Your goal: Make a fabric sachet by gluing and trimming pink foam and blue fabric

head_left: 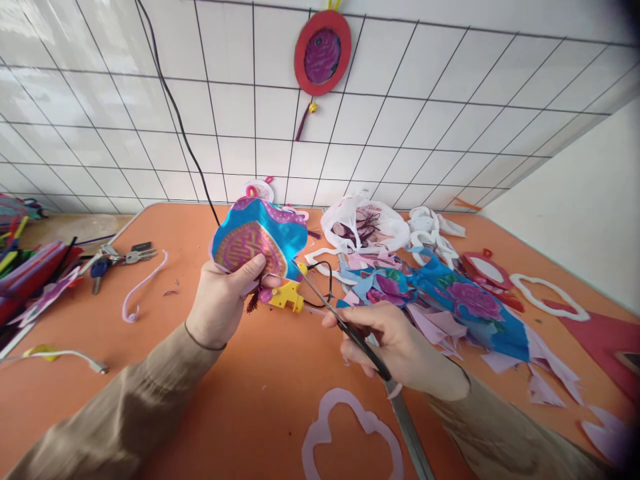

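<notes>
My left hand (pixel 220 303) pinches a scalloped piece of shiny blue fabric (pixel 287 233) with a purple and gold medallion, thumb on its front. My right hand (pixel 400 343) grips black-handled scissors (pixel 364 343), their narrow blades pointing up and left to the fabric's lower right edge. Whether the blades touch the cloth, I cannot tell. Just below the fabric lies a yellow glue gun (pixel 286 298), partly covered, with a dark tassel and a pink bead beside it. Under my right hand, a grey metal strip (pixel 411 433) runs toward the front edge.
A pale pink scalloped frame (pixel 320 427) lies in front on the orange table (pixel 225 413). Blue floral fabric (pixel 465 300) and scraps cover the right, with a white plastic bag (pixel 395 230) behind. Keys (pixel 143 253) lie left. A round red ornament (pixel 299 57) hangs on the tiled wall.
</notes>
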Demonstrator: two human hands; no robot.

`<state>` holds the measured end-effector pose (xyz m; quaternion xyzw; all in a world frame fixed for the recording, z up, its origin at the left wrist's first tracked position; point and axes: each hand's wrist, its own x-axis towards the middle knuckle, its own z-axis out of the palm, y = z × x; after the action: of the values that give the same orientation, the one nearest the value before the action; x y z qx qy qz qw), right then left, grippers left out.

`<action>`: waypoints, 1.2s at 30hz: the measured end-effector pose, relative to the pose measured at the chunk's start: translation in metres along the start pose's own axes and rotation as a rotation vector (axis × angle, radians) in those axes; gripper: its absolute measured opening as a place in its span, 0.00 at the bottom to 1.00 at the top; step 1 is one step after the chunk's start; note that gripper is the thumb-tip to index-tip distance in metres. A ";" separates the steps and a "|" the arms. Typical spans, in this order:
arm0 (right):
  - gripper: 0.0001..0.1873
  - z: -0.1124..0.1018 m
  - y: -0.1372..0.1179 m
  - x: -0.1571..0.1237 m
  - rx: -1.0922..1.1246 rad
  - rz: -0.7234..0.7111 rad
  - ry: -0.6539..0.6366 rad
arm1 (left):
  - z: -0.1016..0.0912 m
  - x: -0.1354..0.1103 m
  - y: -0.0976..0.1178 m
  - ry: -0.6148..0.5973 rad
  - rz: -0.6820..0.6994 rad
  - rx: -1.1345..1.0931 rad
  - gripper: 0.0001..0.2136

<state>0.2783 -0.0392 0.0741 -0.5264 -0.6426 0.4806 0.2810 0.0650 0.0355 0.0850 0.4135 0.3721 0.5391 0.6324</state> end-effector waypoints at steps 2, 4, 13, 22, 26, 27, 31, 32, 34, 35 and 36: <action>0.13 0.000 0.000 0.000 0.004 0.000 0.002 | 0.001 -0.001 0.000 0.002 -0.003 -0.001 0.09; 0.13 0.000 0.000 0.000 0.008 0.002 0.004 | 0.001 -0.001 -0.001 0.007 -0.004 -0.006 0.09; 0.12 0.000 0.001 0.000 -0.006 -0.011 0.008 | 0.000 -0.001 -0.004 0.004 0.006 -0.036 0.10; 0.11 0.000 0.004 0.000 0.034 0.054 -0.001 | 0.002 -0.002 -0.002 0.002 -0.001 -0.052 0.09; 0.11 0.000 0.006 0.000 0.073 0.045 -0.033 | 0.001 -0.001 -0.002 0.002 -0.001 -0.053 0.09; 0.11 -0.001 0.006 0.000 0.074 0.030 -0.036 | 0.000 -0.001 -0.002 0.000 0.003 -0.052 0.09; 0.12 -0.003 0.008 0.000 0.089 0.029 -0.035 | -0.003 0.000 -0.002 -0.019 0.005 -0.039 0.09; 0.12 -0.003 0.008 0.000 0.089 0.034 -0.035 | -0.004 0.000 -0.003 -0.024 0.000 -0.031 0.09; 0.11 -0.004 0.008 0.000 0.091 0.038 -0.041 | -0.005 0.001 -0.003 -0.030 -0.002 -0.018 0.09; 0.11 -0.004 0.008 0.000 0.089 0.038 -0.044 | -0.006 0.001 -0.003 -0.035 -0.001 -0.014 0.09; 0.12 -0.004 0.007 0.000 0.089 0.034 -0.050 | -0.006 0.002 -0.003 -0.042 -0.001 -0.009 0.09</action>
<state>0.2851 -0.0382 0.0691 -0.5121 -0.6183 0.5264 0.2798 0.0604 0.0379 0.0800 0.4216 0.3565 0.5316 0.6423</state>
